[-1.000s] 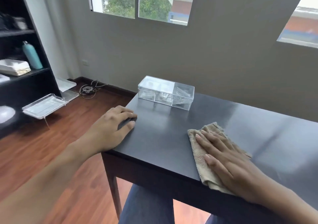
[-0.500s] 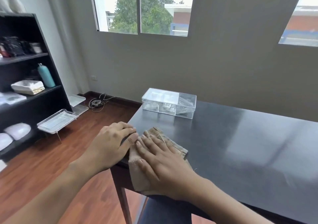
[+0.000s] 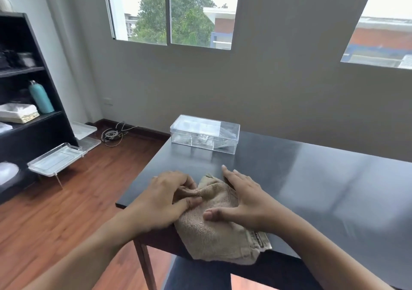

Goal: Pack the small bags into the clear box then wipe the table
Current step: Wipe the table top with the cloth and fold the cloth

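A beige cloth point(image 3: 211, 225) lies bunched at the near left corner of the black table point(image 3: 312, 189), hanging over the front edge. My left hand point(image 3: 162, 198) pinches a fold of the cloth between thumb and fingers. My right hand point(image 3: 240, 200) rests flat on the cloth's right side with fingers spread. The clear box point(image 3: 205, 133) stands lid-shut at the table's far left edge, with small bags faintly visible inside its compartments.
A black shelf unit point(image 3: 24, 120) with a teal bottle point(image 3: 41, 98) stands at the left. Clear trays point(image 3: 55, 158) and a coil of cables point(image 3: 111, 133) lie on the wooden floor. The grey wall runs right behind the table.
My right hand swept the cloth from the table's middle to the near left corner. My left hand, earlier resting on the table edge, now grips a fold of the cloth.
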